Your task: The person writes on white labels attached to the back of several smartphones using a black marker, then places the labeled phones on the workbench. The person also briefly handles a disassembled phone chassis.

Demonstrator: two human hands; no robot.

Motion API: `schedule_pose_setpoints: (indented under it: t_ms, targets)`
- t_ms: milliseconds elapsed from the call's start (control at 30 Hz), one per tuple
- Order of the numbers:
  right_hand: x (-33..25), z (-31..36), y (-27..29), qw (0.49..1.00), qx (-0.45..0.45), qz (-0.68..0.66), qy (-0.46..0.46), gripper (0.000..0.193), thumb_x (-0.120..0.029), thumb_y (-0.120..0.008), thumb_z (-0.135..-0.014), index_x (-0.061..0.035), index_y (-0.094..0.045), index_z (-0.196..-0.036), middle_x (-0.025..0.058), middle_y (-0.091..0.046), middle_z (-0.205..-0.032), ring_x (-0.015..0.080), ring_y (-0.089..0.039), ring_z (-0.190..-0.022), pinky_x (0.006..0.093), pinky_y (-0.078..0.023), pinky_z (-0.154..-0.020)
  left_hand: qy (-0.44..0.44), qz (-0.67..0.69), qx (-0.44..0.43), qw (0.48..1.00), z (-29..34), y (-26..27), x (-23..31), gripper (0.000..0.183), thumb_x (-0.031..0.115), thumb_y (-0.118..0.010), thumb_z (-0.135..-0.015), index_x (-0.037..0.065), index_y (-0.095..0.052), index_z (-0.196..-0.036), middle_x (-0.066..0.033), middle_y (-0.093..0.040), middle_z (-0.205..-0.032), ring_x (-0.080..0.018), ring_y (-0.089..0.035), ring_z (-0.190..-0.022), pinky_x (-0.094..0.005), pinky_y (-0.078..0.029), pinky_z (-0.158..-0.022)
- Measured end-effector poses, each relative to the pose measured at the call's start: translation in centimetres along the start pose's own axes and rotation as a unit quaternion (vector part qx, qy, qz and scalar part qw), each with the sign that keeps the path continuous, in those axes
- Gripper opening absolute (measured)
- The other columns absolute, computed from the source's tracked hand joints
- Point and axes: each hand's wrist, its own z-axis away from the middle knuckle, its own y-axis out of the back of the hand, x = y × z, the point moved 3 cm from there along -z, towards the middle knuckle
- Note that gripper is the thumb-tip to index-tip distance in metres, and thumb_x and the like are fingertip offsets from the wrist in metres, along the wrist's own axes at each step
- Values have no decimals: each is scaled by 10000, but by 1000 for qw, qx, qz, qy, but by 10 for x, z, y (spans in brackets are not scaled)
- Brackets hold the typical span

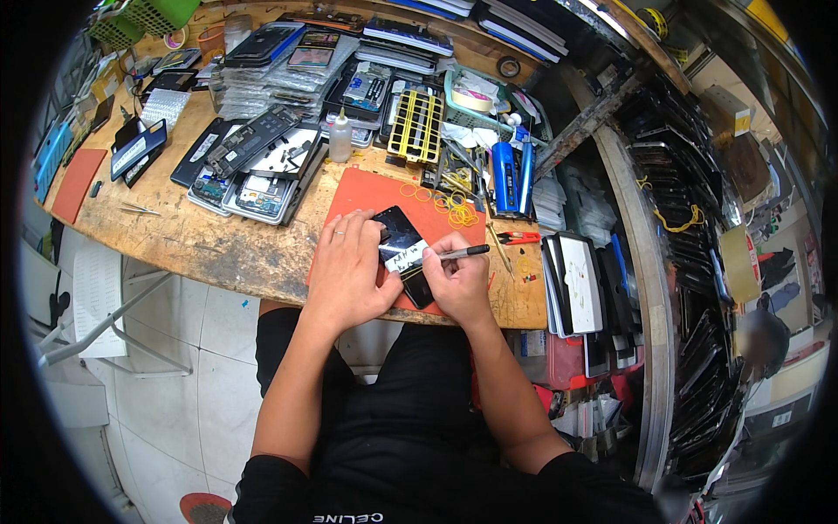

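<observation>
A black smartphone [398,229] lies slanted on a red-orange mat [358,188] at the table's front edge. Stuck or laid across its lower half is a white label [407,258] with dark handwriting. My left hand [343,272] steadies the phone from its left side, fingers along the upper edge and thumb by the label. In my right hand [460,281] is a pen [463,253] with a grey barrel and black end, pinched over the label; its tip is hidden by my fingers. Thin yellow rubber bands [451,210] lie on the mat just beyond the phone.
A dropper bottle [340,140], a yellow rack [415,127] and a blue cylindrical tool [504,176] stand behind the mat. Opened phones and tablets [260,194] are piled to the left. Red-handled pliers [518,237] lie right; upright tablets [576,284] lean beyond the table edge.
</observation>
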Motion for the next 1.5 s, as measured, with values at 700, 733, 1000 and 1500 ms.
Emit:
schedule_pose_setpoints:
  t_ms: [700,733,1000,1500]
  targets:
    - [-2,-2,0,999,49,13,7,167,-87,-734,-964,-27,-639,-841,-51,-600,-658,-1,-471,-553,224,-361,-496,3,-3,-6,1000,0,0,0,597,270,-734,-759,-37,-540,-1232,-280,-564,-1357,-445,-532,-1307,-545,-335,-1192]
    - [-2,-2,-1,998,55,-1,2,164,-84,-733,-962,-27,-638,-841,-48,-600,-657,2,-474,-552,227,-365,-497,2,-3,-5,1000,0,1,1,597,270,-733,-759,-38,-540,-1232,-281,-563,-1358,-445,-532,-1307,-545,-335,-1193]
    - [-1,-1,2,998,55,21,0,149,-70,-725,-961,-24,-631,-855,-30,-614,-671,12,-507,-565,233,-388,-507,2,-3,-7,1000,0,0,0,594,267,-729,-763,-39,-540,-1235,-284,-561,-1361,-441,-529,-1310,-543,-334,-1194]
    - [7,-1,-1,997,72,10,-6,139,-90,-734,-979,-15,-654,-893,-25,-648,-700,9,-565,-595,217,-438,-523,3,-4,-7,1000,0,1,0,592,263,-728,-760,-32,-537,-1236,-282,-559,-1365,-440,-525,-1314,-541,-335,-1195]
